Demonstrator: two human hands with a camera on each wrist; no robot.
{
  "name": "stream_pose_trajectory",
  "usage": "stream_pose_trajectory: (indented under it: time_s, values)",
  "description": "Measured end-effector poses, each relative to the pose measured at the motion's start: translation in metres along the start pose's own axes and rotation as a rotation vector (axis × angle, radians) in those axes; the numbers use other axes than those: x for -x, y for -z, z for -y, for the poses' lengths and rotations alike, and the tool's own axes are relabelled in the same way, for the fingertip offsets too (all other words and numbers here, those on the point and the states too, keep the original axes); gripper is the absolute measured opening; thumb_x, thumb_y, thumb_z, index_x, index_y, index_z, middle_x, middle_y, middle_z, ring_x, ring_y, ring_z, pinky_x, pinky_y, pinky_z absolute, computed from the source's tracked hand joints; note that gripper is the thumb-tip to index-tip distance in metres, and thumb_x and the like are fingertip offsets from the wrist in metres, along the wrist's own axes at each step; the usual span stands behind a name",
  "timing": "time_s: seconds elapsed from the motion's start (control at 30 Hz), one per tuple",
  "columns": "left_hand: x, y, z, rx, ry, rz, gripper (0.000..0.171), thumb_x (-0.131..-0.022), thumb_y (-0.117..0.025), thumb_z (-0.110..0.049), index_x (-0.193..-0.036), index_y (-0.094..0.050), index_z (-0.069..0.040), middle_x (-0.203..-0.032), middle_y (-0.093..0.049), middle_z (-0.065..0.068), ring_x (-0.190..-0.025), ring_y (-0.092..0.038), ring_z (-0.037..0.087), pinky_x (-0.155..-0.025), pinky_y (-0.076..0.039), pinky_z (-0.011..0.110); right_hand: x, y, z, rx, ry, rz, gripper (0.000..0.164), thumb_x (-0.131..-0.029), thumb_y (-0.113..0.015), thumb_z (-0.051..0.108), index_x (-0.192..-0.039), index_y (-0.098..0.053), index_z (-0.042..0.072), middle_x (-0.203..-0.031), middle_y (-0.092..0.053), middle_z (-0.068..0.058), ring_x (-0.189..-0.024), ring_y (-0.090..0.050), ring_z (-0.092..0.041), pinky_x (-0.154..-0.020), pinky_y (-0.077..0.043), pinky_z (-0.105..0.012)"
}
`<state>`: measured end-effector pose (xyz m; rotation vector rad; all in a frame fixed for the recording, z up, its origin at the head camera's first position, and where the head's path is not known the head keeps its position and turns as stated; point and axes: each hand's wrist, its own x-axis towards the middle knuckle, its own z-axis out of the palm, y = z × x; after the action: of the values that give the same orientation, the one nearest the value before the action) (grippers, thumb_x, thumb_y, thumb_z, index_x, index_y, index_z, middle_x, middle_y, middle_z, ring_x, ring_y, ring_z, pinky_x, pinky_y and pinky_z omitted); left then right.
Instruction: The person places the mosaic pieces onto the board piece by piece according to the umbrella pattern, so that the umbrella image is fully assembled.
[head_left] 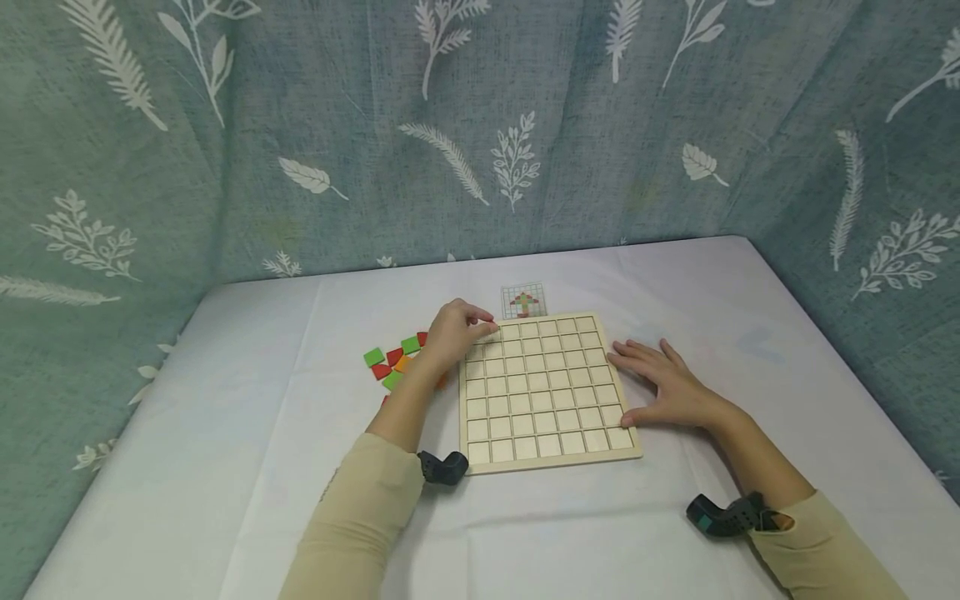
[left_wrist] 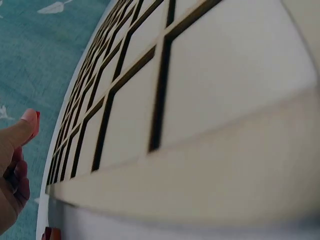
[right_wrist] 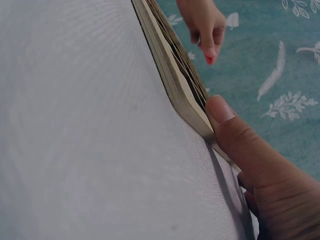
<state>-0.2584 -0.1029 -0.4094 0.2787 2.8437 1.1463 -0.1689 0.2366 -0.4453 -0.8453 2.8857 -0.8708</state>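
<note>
A square wooden grid board (head_left: 539,381) lies on the white-covered table, its recessed cells bare. Over its far left corner, my left hand (head_left: 450,335) pinches a small red tile (left_wrist: 36,126) between thumb and fingertips. My right hand (head_left: 671,390) rests at the board's right side with fingers spread and fairly straight. Its thumb (right_wrist: 227,122) touches the board's edge in the right wrist view. Left of the board lies a loose group of green, red and orange tiles (head_left: 373,357), partly hidden by my left forearm.
Just beyond the board's far edge lies a small pattern card (head_left: 523,300) with a coloured figure on a grid. A white cloth (head_left: 225,400) covers the table. Blue-green leaf-print fabric (head_left: 480,150) hangs behind and along both sides.
</note>
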Motion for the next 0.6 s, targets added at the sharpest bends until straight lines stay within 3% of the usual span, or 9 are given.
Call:
stream_pose_trajectory:
  time_s: [0.43,0.6]
  values:
    - [0.002,-0.029,-0.016,0.093,-0.069,0.09,0.024,-0.085,-0.071,-0.029,-0.1,-0.073,-0.01,-0.094,-0.055,0.004,-0.084,-0.048,0.019,-0.071,-0.042,0.031,-0.001,-0.001,-0.003,0.002,0.005,0.0,0.097,-0.059,-0.083,0.051,-0.139,-0.047,0.009,-0.148,-0.036,-0.017,-0.139,-0.024,-0.039,-0.11,0.0,-0.06]
    - [0.007,-0.04,-0.02,0.083,-0.093,0.086,0.024,-0.085,-0.071,-0.031,-0.099,-0.073,-0.012,-0.095,-0.056,0.002,-0.086,-0.05,0.017,-0.075,-0.043,0.031,0.0,-0.002,-0.004,-0.002,0.013,-0.007,0.097,-0.059,-0.083,0.05,-0.139,-0.047,0.008,-0.148,-0.036,-0.017,-0.138,-0.025,-0.039,-0.11,-0.001,-0.06]
